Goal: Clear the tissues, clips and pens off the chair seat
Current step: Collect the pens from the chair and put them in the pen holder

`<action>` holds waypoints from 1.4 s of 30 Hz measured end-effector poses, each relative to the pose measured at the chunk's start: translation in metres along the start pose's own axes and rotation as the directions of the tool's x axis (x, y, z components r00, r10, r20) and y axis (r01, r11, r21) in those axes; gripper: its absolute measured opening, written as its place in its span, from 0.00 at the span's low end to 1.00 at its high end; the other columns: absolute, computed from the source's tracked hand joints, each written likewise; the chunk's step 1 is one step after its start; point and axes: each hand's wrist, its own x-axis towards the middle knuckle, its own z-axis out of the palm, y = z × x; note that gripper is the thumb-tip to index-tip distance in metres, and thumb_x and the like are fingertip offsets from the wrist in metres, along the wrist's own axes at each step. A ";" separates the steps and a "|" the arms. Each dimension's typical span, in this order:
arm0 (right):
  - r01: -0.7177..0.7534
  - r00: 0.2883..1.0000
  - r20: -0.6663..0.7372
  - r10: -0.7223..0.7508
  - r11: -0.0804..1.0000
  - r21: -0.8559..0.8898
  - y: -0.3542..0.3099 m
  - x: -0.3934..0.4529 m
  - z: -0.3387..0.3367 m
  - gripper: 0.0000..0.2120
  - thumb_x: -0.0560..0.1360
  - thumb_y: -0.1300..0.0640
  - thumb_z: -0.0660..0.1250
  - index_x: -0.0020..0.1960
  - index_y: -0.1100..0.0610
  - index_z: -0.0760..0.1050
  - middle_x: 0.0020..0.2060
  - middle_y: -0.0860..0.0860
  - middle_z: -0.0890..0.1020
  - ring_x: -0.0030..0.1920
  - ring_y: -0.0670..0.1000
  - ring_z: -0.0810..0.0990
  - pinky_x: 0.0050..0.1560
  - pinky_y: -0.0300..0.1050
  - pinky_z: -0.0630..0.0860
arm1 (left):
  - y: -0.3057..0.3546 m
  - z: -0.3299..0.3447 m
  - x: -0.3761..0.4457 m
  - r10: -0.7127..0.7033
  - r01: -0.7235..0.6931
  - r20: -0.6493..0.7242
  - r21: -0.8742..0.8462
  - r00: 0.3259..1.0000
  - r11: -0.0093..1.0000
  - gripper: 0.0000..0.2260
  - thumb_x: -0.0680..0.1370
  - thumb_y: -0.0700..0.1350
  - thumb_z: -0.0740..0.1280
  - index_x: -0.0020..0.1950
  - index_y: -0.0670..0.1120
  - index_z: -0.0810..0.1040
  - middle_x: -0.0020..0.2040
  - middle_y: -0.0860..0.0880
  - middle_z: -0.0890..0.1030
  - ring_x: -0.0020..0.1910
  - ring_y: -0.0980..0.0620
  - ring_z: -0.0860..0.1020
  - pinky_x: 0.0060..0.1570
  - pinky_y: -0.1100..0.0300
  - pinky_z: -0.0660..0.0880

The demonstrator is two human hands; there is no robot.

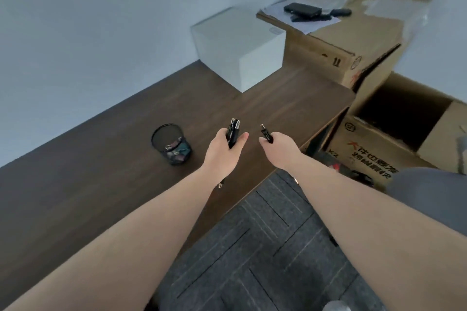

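My left hand [222,150] grips a bundle of black pens [233,131], their tips pointing up and away, above the dark wooden desk [101,171]. My right hand [278,149] holds a single black pen [266,134] just to the right, near the desk's edge. A black mesh pen cup [171,145] stands on the desk to the left of my left hand, with several clips inside it. The grey chair seat [434,194] shows only as a rounded edge at the right, and its top is out of sight.
A white box [240,50] sits at the back of the desk. Cardboard boxes [353,40] are stacked to the right, with black devices [303,9] on papers on top. An open carton [394,139] stands on the grey carpet [265,247].
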 end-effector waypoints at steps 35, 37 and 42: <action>0.005 0.994 0.091 -0.066 0.833 0.554 -0.225 0.109 0.161 0.11 0.80 0.49 0.58 0.44 0.54 0.73 0.41 0.50 0.78 0.46 0.52 0.78 0.50 0.50 0.76 | -0.107 -0.133 0.118 -0.342 0.095 -0.388 -0.531 0.856 0.842 0.12 0.79 0.52 0.61 0.45 0.44 0.66 0.35 0.51 0.70 0.32 0.55 0.69 0.33 0.62 0.67; 0.005 0.994 0.087 -0.061 0.842 0.540 -0.220 0.110 0.163 0.11 0.80 0.49 0.59 0.44 0.54 0.72 0.40 0.50 0.77 0.46 0.52 0.78 0.50 0.50 0.76 | -0.110 -0.129 0.118 -0.346 0.113 -0.386 -0.512 0.855 0.851 0.12 0.80 0.52 0.61 0.45 0.44 0.66 0.35 0.52 0.69 0.32 0.55 0.68 0.32 0.62 0.66; 0.030 0.997 0.045 -0.061 0.864 0.503 -0.210 0.113 0.166 0.09 0.79 0.52 0.60 0.47 0.56 0.72 0.40 0.49 0.77 0.45 0.50 0.77 0.50 0.48 0.74 | -0.116 -0.125 0.120 -0.316 0.122 -0.389 -0.448 0.865 0.886 0.09 0.79 0.48 0.62 0.44 0.46 0.65 0.35 0.53 0.68 0.32 0.56 0.67 0.33 0.62 0.65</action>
